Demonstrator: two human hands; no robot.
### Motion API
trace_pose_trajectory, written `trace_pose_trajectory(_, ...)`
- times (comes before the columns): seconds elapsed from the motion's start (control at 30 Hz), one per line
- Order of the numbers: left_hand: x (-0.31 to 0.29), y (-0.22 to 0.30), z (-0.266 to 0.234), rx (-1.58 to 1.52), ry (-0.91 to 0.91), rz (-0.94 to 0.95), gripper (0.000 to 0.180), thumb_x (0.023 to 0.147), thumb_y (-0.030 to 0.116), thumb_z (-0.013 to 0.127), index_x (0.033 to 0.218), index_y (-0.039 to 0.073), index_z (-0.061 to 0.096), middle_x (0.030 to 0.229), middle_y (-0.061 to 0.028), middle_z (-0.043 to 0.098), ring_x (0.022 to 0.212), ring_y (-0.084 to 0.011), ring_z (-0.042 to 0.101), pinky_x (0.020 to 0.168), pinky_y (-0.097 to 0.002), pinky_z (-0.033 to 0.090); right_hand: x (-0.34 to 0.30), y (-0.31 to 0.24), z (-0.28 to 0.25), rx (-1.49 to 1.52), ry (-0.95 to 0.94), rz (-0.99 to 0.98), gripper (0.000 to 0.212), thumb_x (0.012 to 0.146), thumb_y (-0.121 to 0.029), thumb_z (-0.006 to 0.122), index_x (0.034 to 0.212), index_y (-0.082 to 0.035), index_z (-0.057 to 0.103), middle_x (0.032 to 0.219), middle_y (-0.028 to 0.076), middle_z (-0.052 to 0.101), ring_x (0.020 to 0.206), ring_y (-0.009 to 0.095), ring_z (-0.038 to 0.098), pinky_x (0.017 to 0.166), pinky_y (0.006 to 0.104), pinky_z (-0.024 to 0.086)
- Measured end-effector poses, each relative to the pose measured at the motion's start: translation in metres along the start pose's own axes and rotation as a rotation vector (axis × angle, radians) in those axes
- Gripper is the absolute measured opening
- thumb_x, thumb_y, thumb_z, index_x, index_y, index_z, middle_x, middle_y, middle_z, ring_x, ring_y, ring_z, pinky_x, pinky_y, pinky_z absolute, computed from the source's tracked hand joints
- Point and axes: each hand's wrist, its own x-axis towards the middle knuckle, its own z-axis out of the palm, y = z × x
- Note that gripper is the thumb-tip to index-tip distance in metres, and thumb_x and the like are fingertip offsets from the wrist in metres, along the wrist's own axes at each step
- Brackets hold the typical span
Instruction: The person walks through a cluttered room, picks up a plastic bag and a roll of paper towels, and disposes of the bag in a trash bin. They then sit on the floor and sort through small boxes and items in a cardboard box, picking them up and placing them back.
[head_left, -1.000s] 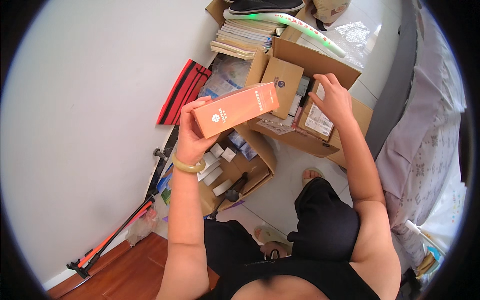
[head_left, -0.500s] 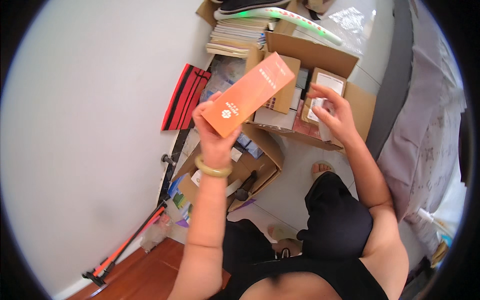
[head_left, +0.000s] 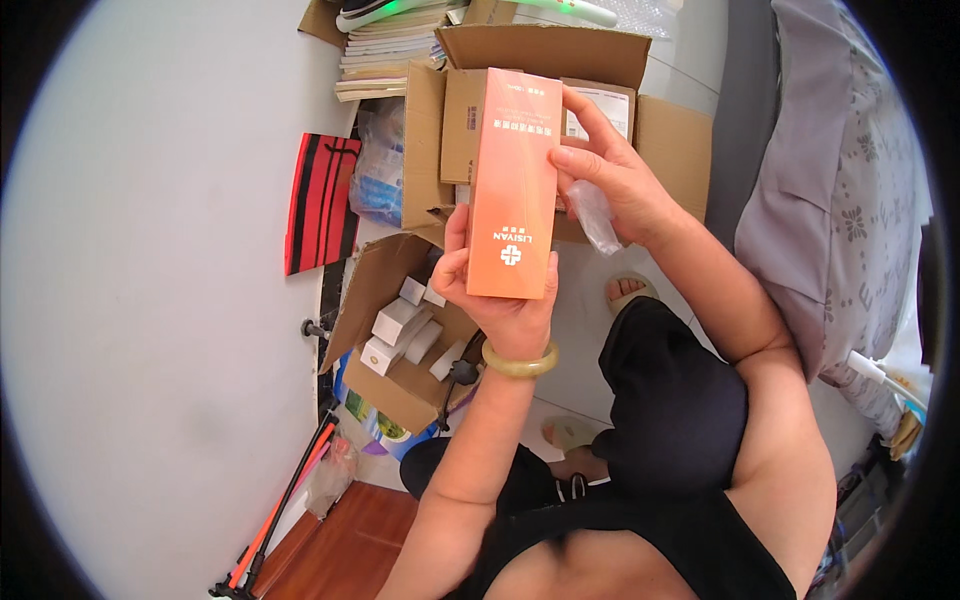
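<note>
Currently left hand (head_left: pixel 508 312) curled, gripping orange box (head_left: pixel 515 185) near lower end, right hand (head_left: pixel 630 190) half-curled, touching box edge, holding clear plastic (head_left: pixel 594 218), open cartons (head_left: pixel 545 48) sitting below

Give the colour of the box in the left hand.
The box is orange with white print, seen best in the head view.

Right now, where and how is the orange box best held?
Probably across the two long edges near its lower end, coming from the near side: the orange box looks slim and straight-sided, with that end closest. The left hand holds it there.
</note>
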Motion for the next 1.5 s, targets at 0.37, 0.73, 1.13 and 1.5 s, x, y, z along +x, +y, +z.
trace_pose_trajectory(0.37, 0.001, 0.011, 0.010, 0.227, -0.059, -0.022, 0.068, 0.067, 0.012, 0.075, 0.110, 0.011, 0.023, 0.127, -0.0226, 0.033, 0.122, -0.0348, 0.035, 0.102, -0.0460, 0.027, -0.001, -0.001, -0.011, 0.000, -0.009, -0.161, 0.070, 0.081, -0.025, 0.067, 0.139, -0.016, 0.029, 0.100, 0.009, 0.060, 0.094, 0.012, 0.052, 0.080, 0.0274, 0.041)
trace_pose_trajectory(0.73, 0.005, 0.007, 0.021, 0.236, -0.089, -0.016, 0.067, 0.068, 0.014, 0.076, 0.110, 0.012, 0.023, 0.127, -0.0224, 0.035, 0.121, -0.0340, 0.037, 0.102, -0.0457, 0.029, 0.000, -0.002, -0.022, 0.021, 0.030, -0.159, 0.070, 0.081, -0.023, 0.067, 0.139, -0.015, 0.028, 0.099, 0.010, 0.059, 0.094, 0.012, 0.053, 0.081, 0.0283, 0.041)
trace_pose_trajectory(1.13, 0.096, 0.005, -0.038, -0.322, -0.310, -0.133, 0.075, 0.060, -0.006, 0.057, 0.127, 0.009, 0.025, 0.127, -0.0141, 0.042, 0.116, -0.0248, 0.045, 0.098, -0.0379, 0.037, -0.001, 0.007, -0.020, 0.213, 0.125, -0.081, 0.030, 0.087, -0.031, 0.054, 0.109, -0.012, 0.044, 0.085, 0.003, 0.054, 0.064, 0.010, 0.055, 0.050, 0.0267, 0.050)
trace_pose_trajectory(1.5, 0.154, 0.016, -0.033, -0.714, -0.334, -0.419, 0.064, 0.073, 0.000, 0.043, 0.134, 0.013, 0.027, 0.117, -0.0046, 0.051, 0.104, -0.0172, 0.054, 0.090, -0.0348, 0.045, -0.009, 0.019, -0.003, 0.042, -0.050, 0.137, 0.043, 0.072, -0.032, 0.075, 0.095, -0.008, 0.049, 0.086, 0.002, 0.055, 0.063, 0.009, 0.054, 0.053, 0.0244, 0.047)
